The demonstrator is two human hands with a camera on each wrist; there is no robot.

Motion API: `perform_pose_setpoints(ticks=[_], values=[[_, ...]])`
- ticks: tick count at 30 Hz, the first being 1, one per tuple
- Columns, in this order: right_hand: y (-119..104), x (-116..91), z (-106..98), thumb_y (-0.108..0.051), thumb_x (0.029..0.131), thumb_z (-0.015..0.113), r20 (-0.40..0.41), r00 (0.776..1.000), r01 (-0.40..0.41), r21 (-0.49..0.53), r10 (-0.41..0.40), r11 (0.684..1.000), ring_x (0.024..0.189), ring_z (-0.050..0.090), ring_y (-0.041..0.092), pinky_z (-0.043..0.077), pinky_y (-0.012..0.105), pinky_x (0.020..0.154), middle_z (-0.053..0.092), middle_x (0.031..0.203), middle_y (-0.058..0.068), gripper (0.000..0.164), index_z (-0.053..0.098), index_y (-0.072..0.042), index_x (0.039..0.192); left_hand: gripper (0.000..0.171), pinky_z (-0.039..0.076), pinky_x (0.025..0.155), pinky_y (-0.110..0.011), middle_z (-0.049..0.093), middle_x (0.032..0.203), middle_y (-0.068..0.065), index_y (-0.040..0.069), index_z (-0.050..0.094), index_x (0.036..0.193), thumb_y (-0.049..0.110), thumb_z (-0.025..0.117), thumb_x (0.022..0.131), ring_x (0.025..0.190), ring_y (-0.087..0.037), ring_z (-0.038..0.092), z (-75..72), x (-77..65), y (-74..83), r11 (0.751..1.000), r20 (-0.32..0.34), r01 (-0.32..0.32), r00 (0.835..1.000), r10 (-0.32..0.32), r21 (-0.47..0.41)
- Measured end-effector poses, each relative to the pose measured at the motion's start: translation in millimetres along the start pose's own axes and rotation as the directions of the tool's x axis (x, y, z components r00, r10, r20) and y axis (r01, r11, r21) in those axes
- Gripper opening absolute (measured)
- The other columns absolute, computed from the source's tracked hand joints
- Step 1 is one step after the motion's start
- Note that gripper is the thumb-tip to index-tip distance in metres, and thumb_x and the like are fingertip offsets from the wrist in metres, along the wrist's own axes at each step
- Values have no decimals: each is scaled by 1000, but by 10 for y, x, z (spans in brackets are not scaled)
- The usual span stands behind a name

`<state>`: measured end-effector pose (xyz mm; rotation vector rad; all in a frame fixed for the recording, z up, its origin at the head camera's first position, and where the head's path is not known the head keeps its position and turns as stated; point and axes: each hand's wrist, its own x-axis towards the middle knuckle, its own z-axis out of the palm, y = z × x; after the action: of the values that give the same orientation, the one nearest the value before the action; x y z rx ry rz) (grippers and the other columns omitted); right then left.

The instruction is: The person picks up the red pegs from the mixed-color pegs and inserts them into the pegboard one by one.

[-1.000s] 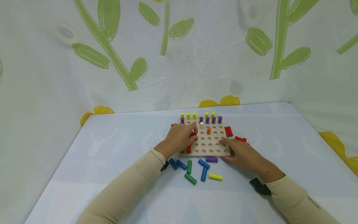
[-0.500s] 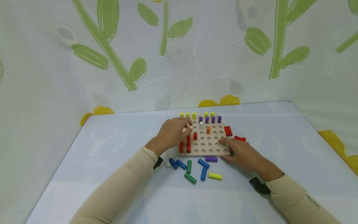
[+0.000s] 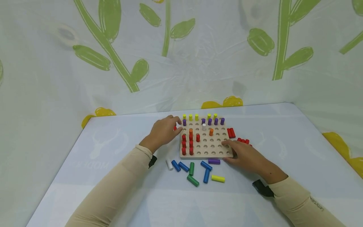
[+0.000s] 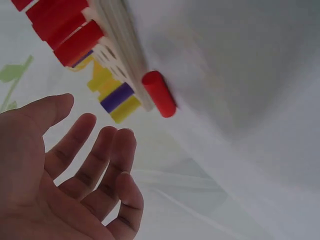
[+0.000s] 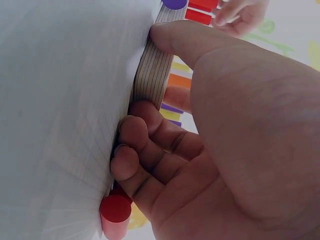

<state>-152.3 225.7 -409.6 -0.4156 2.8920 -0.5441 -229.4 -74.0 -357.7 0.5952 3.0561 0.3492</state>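
Note:
A wooden pegboard (image 3: 210, 156) lies on the table with coloured pegs standing in some of its holes. Its near right corner is gripped by my right hand (image 3: 246, 157), thumb against the front edge (image 5: 152, 70) and fingers along the right side. My left hand (image 3: 161, 132) hovers by the board's left edge, fingers loosely bent and nothing between them. Close to those fingers a red peg (image 4: 161, 95) lies on the table beside the board. Several red pegs (image 3: 191, 144) stand at the board's left, with an orange peg (image 3: 191, 131) behind them.
Loose blue (image 3: 206, 176), green (image 3: 193, 181), white (image 3: 169, 164), yellow (image 3: 218, 178) and purple pegs (image 3: 214, 161) lie in front of the board. More red pegs (image 3: 231, 132) lie to its right. A patterned cloth wall (image 3: 181, 78) rises behind the table.
My left hand has moved left, from over the board to beside its left edge, leaving red pegs and an orange peg standing in view. My right hand keeps its grip on the corner.

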Motion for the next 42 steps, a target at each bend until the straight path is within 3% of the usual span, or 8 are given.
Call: perform_pose_setpoints(ticks=[7,15,22,42], values=[[7,-13,2,-34,84,81,-10,1000,12,-5,-12,1000,120,60,31,53,49,99,61,136,14,65,54,-14,140,36,57,79,-35,66,112,-6,15,63,127,35,66,97,89,-20,64,54,68,-127,997,67,72,995,-73,18],[4,-3,-18,-35,85,80,0,1000,4,7,-4,1000,129,55,35,49,52,104,58,141,15,67,53,-13,142,47,57,88,-41,65,125,-9,13,57,137,39,63,98,96,-23,63,92,140,-195,988,172,153,973,-156,28],[4,-2,-22,-35,85,80,8,1000,4,15,-5,1000,127,56,34,49,51,103,59,140,15,66,53,-13,142,52,55,94,-44,66,125,-8,13,55,140,43,62,97,104,-23,62,167,176,-222,987,218,152,963,-158,45],[-2,1,-19,-35,85,80,1,1000,5,11,-5,1000,126,58,33,50,51,102,60,139,15,66,54,-13,141,47,56,85,-38,67,107,-5,12,60,135,38,66,96,94,-20,60,219,214,-265,990,203,138,969,-143,38]])
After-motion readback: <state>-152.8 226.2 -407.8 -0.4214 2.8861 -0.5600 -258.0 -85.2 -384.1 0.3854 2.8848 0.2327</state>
